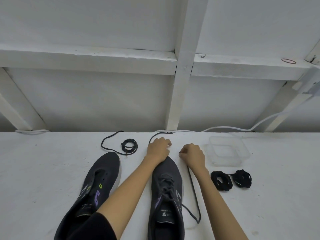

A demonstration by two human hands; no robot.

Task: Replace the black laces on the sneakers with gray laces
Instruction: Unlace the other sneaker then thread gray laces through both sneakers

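Laced sneaker (166, 184) at 6 o'clock, gray lace (194, 193) in, both ends drawn toward 12: right hand (193, 155) pinching one tip, left hand (158, 149) curled round the other strand. Probably evening the ends before tying; next, threading the coiled lace (129, 145) at 11 through the bare sneaker (102, 174) at 7. Black laces (230, 180) bundled at 3.

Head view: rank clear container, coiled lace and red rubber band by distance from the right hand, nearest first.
1. Clear container, just right of the right hand.
2. Coiled lace, left, beyond the left hand.
3. Red rubber band, far back right.
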